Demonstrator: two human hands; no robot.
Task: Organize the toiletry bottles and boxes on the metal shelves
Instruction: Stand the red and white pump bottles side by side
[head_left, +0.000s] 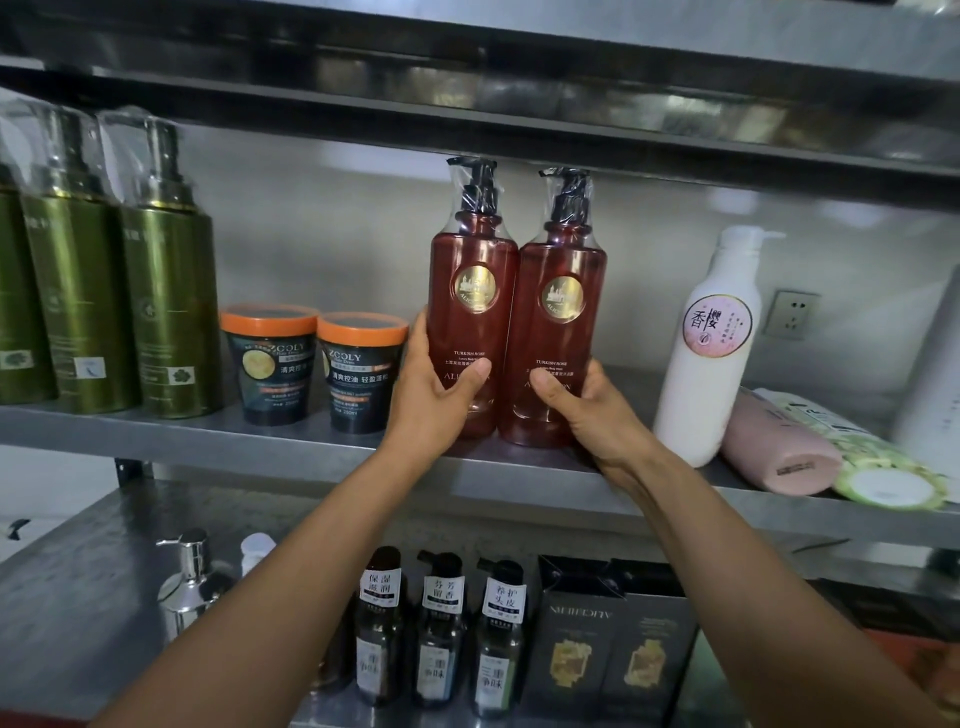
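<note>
Left hand (441, 400): fingers wrapped low round the left red bottle (470, 312), thumb on its front.
Left red bottle: upright on the middle shelf (156, 431), touching its twin.
Right red bottle (561, 338): upright, long axis vertical.
Right hand (592, 410): grips that bottle low from the right; each hand flanks its own bottle.

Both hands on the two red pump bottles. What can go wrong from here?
1. The pump tops of the left red bottle and right red bottle sit close under the upper shelf; lifting could knock them.
2. The left hand is beside an orange-lidded tub; sliding left may shove it.
3. Right of the right hand, a white bottle stands beside a pink bottle lying at the shelf edge; a bump might roll it off.
</note>
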